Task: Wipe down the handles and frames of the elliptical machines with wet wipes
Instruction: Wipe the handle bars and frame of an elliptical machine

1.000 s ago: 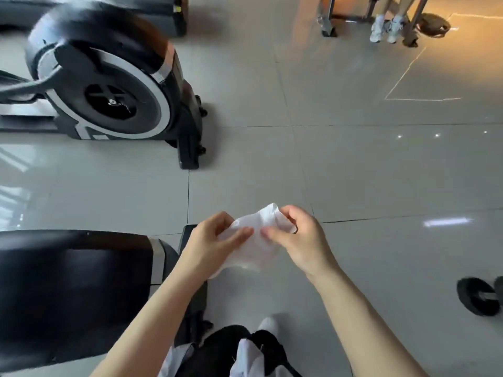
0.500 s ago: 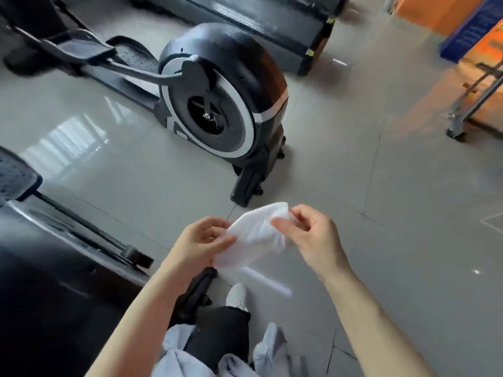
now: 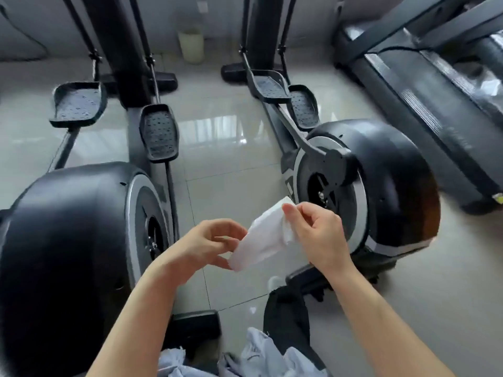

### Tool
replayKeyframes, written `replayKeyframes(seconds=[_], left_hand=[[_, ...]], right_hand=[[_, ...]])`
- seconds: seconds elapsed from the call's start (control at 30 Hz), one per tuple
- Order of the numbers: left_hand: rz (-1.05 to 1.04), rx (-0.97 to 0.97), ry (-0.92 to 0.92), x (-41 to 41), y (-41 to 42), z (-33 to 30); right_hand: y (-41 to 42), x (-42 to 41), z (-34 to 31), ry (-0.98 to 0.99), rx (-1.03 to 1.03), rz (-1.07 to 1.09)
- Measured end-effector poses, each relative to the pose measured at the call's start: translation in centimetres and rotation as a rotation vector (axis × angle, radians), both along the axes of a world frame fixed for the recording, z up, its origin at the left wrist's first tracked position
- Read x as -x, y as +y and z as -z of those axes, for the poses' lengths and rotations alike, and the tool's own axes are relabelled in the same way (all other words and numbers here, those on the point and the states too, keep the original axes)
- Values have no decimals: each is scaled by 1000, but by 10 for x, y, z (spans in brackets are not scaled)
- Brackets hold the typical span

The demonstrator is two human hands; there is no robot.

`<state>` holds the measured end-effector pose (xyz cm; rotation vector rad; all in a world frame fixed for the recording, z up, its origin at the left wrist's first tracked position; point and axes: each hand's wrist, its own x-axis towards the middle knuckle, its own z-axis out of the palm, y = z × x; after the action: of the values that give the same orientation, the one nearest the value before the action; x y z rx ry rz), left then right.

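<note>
A white wet wipe [image 3: 265,238] is stretched between my two hands above the tiled floor. My left hand [image 3: 202,247] pinches its lower end, and my right hand [image 3: 317,235] pinches its upper end between thumb and fingers. Two black elliptical machines stand ahead. The left elliptical's flywheel cover [image 3: 70,240] is close on my left, with its pedals [image 3: 159,131] behind it. The right elliptical's flywheel cover [image 3: 381,183] lies just beyond my right hand. Both machines' uprights run out of the top of the frame, so the handles are hidden.
A treadmill [image 3: 432,85] stands at the right. A pale bin [image 3: 191,46] sits by the far wall between the machines. A strip of grey tiled floor [image 3: 226,148] runs between the two ellipticals. My dark trouser leg [image 3: 285,317] shows below.
My view has swung round from the floor beside one flywheel to face both ellipticals from behind. Both hands have kept their hold on the wipe, which is now pulled out more.
</note>
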<state>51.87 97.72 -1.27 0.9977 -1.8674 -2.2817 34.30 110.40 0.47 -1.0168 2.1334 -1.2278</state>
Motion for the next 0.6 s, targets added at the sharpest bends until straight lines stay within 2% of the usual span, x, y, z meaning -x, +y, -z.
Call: replayKeyframes(seconds=[0.1, 0.23, 0.33, 0.43, 0.5, 0.6], left_hand=[[-142, -38, 0, 42, -12, -10], [-304, 128, -125, 100, -38, -26], [-473, 286, -206, 119, -64, -29], [-556, 397, -230, 126, -98, -23], [-607, 389, -192, 131, -129, -17], [-728, 249, -22, 141, -184, -11]], right_hand=[[-35, 60, 1, -140, -3, -115], [-88, 123, -12, -422, 21, -210], [-130, 153, -13, -469, -8, -279], [-178, 172, -12, -466, -50, -352], [-215, 182, -13, -470, -61, -393], [-274, 196, -18, -477, -45, -416]])
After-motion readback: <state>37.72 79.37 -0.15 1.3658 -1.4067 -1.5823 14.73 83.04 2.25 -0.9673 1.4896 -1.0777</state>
